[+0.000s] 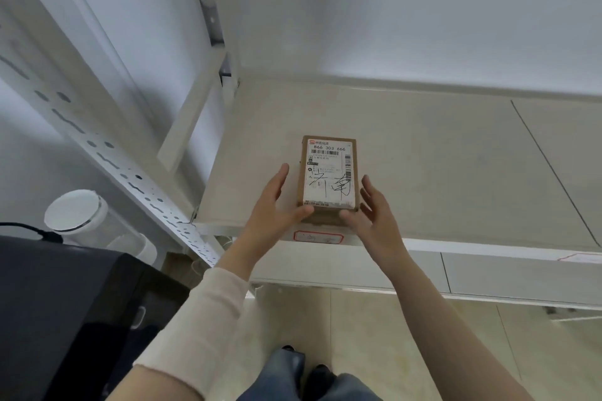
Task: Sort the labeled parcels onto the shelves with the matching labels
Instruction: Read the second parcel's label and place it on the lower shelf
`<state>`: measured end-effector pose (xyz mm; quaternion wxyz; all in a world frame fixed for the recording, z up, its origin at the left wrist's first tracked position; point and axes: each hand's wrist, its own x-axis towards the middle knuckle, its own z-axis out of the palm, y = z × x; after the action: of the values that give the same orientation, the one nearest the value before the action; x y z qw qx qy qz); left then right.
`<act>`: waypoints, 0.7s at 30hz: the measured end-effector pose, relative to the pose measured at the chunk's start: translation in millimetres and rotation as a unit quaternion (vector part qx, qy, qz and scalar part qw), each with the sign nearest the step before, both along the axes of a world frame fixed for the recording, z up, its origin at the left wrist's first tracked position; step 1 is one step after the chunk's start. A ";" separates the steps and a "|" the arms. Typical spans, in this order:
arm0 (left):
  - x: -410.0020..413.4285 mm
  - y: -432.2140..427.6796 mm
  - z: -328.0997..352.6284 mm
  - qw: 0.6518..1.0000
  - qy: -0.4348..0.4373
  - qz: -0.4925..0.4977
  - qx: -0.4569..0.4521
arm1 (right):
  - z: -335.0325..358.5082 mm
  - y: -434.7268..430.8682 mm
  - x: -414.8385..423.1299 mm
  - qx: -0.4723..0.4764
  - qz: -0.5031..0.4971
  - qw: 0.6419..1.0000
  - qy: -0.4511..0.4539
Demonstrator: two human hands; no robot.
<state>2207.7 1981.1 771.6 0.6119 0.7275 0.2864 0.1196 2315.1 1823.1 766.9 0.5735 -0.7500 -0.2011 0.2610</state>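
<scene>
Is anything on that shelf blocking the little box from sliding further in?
Nothing visible does. The cardboard parcel lies flat near the front edge of the shelf, and the board behind and beside it is bare. The left hand and right hand flank its near end.

Brown parcel (329, 172) with white label, beige shelf (423, 156), red-bordered tag (318, 237)

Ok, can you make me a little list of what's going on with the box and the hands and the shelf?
box: small brown parcel lying flat on the shelf, white label facing up
writing on box: big handwritten marks over the printed label
shelf: pale board, near its front left corner
shelf tag: red-edged label on the front rim, just below the box
left hand: open, thumb at the box's near edge
right hand: open, thumb at the box's near edge
</scene>
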 end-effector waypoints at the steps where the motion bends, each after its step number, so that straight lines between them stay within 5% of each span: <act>1: -1.5 0.4 -2.9 1.000 0.010 -0.015 0.011 | -4.3 -1.9 0.1 -0.013 0.007 1.000 -0.025; 6: 7.1 -5.0 -11.8 1.000 -0.006 -0.012 -0.005 | -13.6 4.3 -1.0 -0.014 -0.010 0.996 -0.083; 21: 59.7 33.9 -17.7 0.998 -0.051 -0.004 -0.022 | -10.8 48.1 45.0 0.008 -0.044 0.997 -0.064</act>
<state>2267.5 2015.0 753.9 0.6422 0.7077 0.2549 0.1477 2360.0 1871.2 756.2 0.5761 -0.7689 -0.2063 0.1852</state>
